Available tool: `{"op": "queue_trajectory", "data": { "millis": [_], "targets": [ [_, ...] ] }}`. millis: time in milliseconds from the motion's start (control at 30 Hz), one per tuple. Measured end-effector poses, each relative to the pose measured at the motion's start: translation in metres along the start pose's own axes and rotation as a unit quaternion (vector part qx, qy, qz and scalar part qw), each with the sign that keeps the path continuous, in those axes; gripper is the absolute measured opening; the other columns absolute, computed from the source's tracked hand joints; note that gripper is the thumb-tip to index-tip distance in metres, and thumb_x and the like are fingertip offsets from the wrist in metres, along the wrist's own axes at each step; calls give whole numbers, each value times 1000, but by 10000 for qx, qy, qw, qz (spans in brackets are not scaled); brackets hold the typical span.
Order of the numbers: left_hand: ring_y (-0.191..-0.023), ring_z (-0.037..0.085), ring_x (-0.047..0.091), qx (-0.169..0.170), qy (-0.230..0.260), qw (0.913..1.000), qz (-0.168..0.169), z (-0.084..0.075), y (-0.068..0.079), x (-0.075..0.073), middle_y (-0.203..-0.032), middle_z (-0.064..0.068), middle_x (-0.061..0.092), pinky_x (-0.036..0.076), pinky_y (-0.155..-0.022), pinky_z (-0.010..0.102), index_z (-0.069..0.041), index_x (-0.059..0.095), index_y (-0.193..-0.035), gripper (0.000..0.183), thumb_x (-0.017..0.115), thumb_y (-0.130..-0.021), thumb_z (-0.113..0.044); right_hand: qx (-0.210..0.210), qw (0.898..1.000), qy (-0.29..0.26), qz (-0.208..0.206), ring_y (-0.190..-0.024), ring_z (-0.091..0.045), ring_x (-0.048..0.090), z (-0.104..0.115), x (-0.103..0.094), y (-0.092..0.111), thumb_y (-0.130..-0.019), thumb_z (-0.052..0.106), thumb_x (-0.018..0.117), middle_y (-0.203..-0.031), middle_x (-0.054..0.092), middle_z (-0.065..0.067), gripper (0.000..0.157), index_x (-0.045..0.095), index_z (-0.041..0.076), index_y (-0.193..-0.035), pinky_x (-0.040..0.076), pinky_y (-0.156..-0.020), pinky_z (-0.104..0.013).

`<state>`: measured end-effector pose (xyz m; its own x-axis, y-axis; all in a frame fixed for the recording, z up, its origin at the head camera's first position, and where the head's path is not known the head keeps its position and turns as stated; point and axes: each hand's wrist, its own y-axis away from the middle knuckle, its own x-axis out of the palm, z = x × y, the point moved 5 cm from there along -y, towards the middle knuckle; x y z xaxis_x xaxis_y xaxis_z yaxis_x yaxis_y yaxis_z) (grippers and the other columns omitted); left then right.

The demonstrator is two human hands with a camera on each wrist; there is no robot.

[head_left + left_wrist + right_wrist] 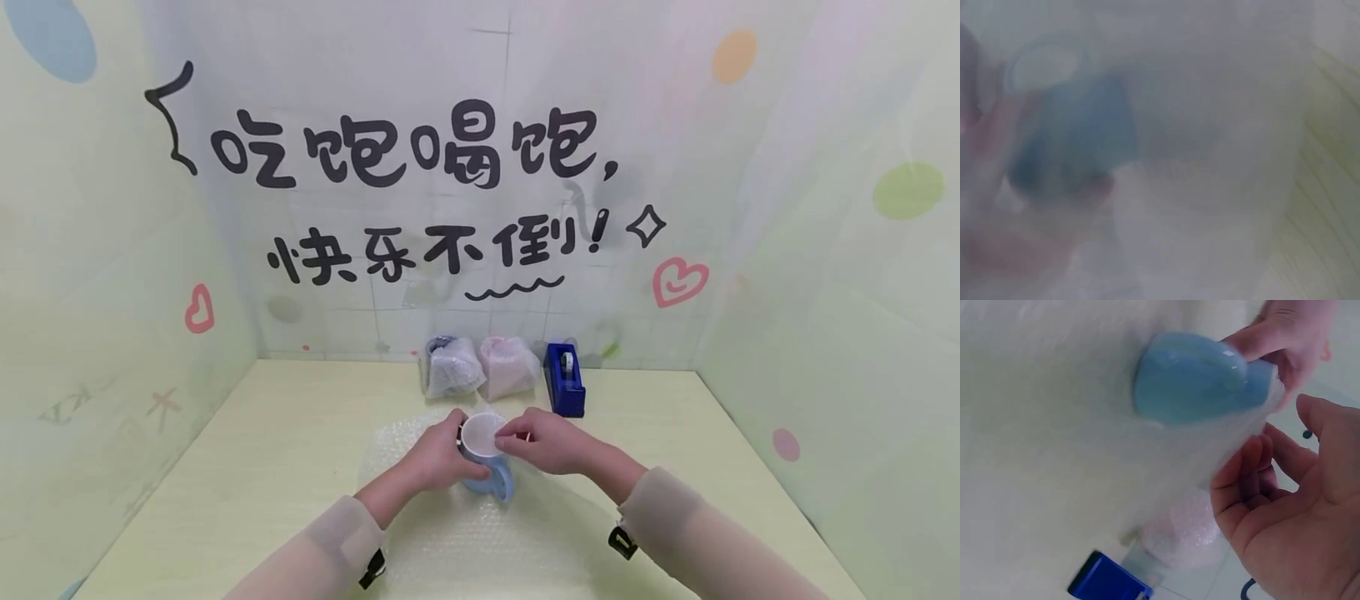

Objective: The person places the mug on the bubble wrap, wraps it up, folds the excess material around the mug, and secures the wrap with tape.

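Observation:
A light blue mug (480, 472) with a white inside is tilted over the bubble wrap (393, 442), its handle toward the person. My left hand (438, 454) grips the mug round its side near the rim. The right hand (551, 442) is at the rim, fingertips over the opening. In the right wrist view, curled fingers (1244, 465) hold the film of bubble wrap drawn up along the mug (1200, 378). Blurred behind film, the mug (1088, 122) also shows in the left wrist view.
Toward the back wall stand two wrapped bundles, one with a dark rim (453, 367) and one pink (510, 365). A blue tape dispenser (565, 379) is right of them. Bubble wrap spreads over the pale tabletop (247, 475) under the hands. Printed side walls enclose the table.

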<state>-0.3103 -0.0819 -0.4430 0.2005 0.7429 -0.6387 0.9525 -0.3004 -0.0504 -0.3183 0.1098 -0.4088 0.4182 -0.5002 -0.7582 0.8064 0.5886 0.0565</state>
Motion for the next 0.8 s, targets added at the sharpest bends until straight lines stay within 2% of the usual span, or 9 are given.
{"op": "queue_trajectory", "data": {
  "millis": [100, 200, 333, 433, 500, 600, 700, 800],
  "targets": [
    [-96, 20, 66, 19, -9, 10000, 14, 1, -1, 1, -109, 10, 72, 58, -84, 37, -4, 58, -120, 63, 101, -74, -14, -121, 9976, 672, 144, -88, -14, 53, 1, 1, -4, -113, 32, 60, -97, 65, -2, 33, 82, 9, -123, 46, -75, -30],
    [-97, 20, 67, 24, -7, 10000, 19, 1, -1, 1, -111, 12, 73, 57, -84, 37, -3, 58, -121, 64, 100, -75, -15, -370, 9919, 1199, 185, -85, -12, 50, 4, 0, -10, -115, 30, 57, -92, 60, 1, 32, 82, 10, -110, 44, -75, -30],
    [-99, 21, 67, 14, 89, 9999, 58, 3, 0, 3, -112, 14, 73, 58, -85, 37, -3, 57, -122, 64, 100, -76, -14, -743, 9832, 1663, 121, -77, -7, 51, 7, -2, -21, -112, 23, 62, -83, 62, 4, 25, 80, 10, -99, 47, -72, -26],
    [-98, 20, 67, -5, 142, 9999, 72, 4, 1, 4, -111, 13, 73, 58, -85, 37, -3, 57, -122, 64, 100, -76, -14, -239, 9925, 1195, 128, -70, -11, 61, 2, -2, -26, -107, 21, 71, -78, 67, 3, 16, 70, 5, -107, 49, -65, -26],
    [-97, 20, 67, 18, 135, 9999, 56, 3, 1, 3, -110, 12, 74, 58, -83, 37, -3, 57, -122, 64, 100, -76, -14, 296, 9963, 801, 108, -68, -21, 68, -2, -3, -28, -105, 23, 76, -77, 68, -1, 22, 62, 6, -106, 49, -61, -27],
    [-96, 20, 67, 40, 138, 9999, 53, 4, 1, 2, -111, 13, 74, 58, -81, 36, -2, 57, -123, 65, 100, -76, -15, 1084, 9924, 575, 48, -68, -32, 74, -7, -5, -29, -101, 31, 80, -75, 68, -4, 32, 60, 7, -95, 46, -58, -27],
    [-100, 21, 68, 64, 186, 9998, 67, 3, 0, 2, -115, 15, 74, 59, -85, 38, -1, 57, -124, 66, 100, -76, -14, 1546, 9846, 781, 217, -63, -24, 70, -12, -4, -30, -101, 38, 77, -72, 67, -2, 38, 65, 9, -79, 43, -55, -26],
    [-110, 28, 72, 19, 267, 9996, 123, 3, 0, 1, -121, 18, 74, 62, -96, 45, 1, 58, -127, 66, 99, -76, -10, 1743, 9814, 707, 378, -58, -17, 60, -14, 2, -29, -102, 35, 70, -66, 67, 0, 37, 67, 11, -73, 40, -53, -26]
  ]
}}
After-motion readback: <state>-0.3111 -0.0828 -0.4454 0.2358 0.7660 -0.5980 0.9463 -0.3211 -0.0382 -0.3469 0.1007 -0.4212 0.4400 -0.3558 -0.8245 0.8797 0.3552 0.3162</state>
